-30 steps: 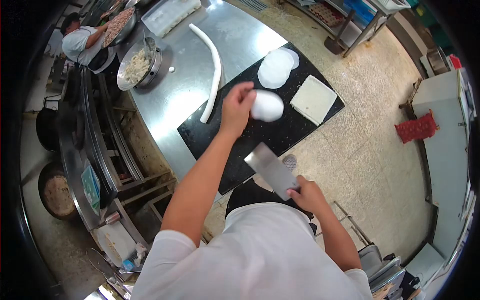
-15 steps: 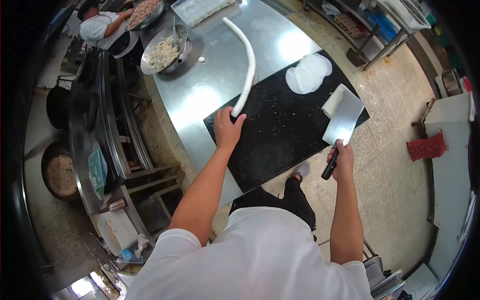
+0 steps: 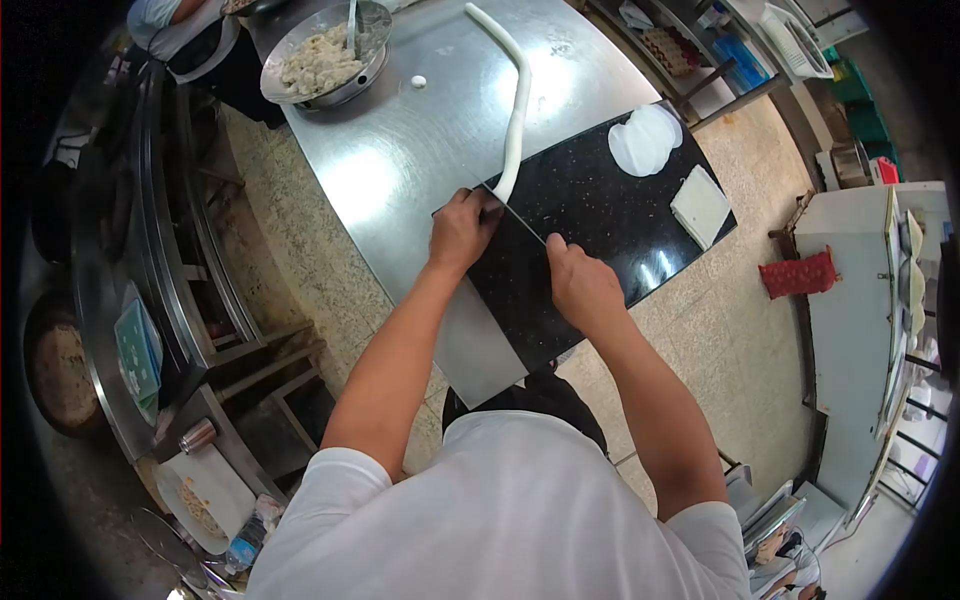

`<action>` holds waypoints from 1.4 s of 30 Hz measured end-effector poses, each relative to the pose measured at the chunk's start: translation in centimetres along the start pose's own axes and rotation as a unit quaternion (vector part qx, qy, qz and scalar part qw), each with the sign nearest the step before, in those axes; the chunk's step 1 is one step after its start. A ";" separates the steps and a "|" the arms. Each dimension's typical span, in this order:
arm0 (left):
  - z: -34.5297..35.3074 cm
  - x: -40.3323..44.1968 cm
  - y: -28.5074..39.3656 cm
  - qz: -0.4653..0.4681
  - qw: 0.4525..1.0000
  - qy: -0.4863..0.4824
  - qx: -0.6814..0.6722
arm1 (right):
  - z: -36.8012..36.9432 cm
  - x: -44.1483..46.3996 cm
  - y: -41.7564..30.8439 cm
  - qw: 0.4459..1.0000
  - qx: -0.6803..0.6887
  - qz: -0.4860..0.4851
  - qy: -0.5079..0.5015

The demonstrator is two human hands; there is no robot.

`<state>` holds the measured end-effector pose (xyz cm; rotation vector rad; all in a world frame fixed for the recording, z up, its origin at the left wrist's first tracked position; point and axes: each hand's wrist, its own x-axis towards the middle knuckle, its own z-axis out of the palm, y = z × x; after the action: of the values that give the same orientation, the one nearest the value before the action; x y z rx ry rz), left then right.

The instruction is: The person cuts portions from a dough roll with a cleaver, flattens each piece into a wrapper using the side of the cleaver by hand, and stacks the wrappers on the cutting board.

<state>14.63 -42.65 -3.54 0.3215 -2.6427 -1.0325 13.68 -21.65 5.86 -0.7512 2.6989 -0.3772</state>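
Observation:
A long white dough rope [image 3: 517, 120] runs from the steel table onto the black board [image 3: 570, 220]. At its near end my left hand [image 3: 462, 232] is closed, fingers curled around the dough tip, which is mostly hidden. My right hand [image 3: 583, 285] grips a cleaver [image 3: 522, 222]; its handle is covered by the hand. The blade shows nearly edge-on as a thin line, reaching the dough's end beside my left fingers. Whether it has cut into the dough I cannot tell.
White round sheets [image 3: 643, 142] and a white square stack [image 3: 701, 208] lie on the board's right. On the table stand a bowl of pale filling [image 3: 325, 65] and a small dough bit [image 3: 418, 82]. Another person [image 3: 200, 45] stands at the far left. Shelves [image 3: 690, 60] line the back right.
My right hand has brought the cleaver left, off the white square stack, to the dough's near end. My left hand stays at that end. The view has shifted.

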 end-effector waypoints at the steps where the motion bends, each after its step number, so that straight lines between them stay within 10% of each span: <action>1: -0.2 0.6 -0.2 0.008 1.000 -0.006 0.009 | 0.5 0.7 0.2 1.000 0.003 0.002 -0.016; 7: -0.9 0.6 -1.3 0.060 0.998 -0.009 -0.026 | 0.7 -6.5 4.0 0.994 0.040 0.075 -0.072; 12: -1.7 -6.1 5.7 0.178 0.898 -0.363 0.176 | 2.7 -17.5 8.9 0.946 0.251 0.206 0.008; 14: 1.7 -10.9 5.3 0.355 0.872 -0.240 0.236 | 2.7 -21.3 10.5 0.931 0.290 0.215 0.048; 22: 9.3 -6.4 10.7 0.334 0.871 -0.305 0.189 | -1.4 -13.1 18.1 0.731 0.553 0.157 0.368; 28: 10.7 -4.9 11.8 0.297 0.893 -0.276 0.196 | 2.7 -3.8 22.7 0.632 0.659 0.367 0.176; 32: 8.8 -5.1 12.8 0.239 0.928 -0.265 0.105 | 3.9 -11.1 17.5 0.817 0.481 0.315 0.049; 35: 8.1 -6.7 9.9 0.437 0.822 -0.342 0.126 | 8.2 -16.3 13.0 0.928 0.341 0.101 -0.116; 42: 10.7 -1.2 10.9 0.482 0.786 -0.359 0.142 | 8.6 -10.7 14.2 0.909 0.347 0.184 -0.139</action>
<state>10.97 -27.71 -3.79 -1.5101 -2.8634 -0.4004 19.08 -5.53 -4.30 -0.0723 2.1304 -0.9710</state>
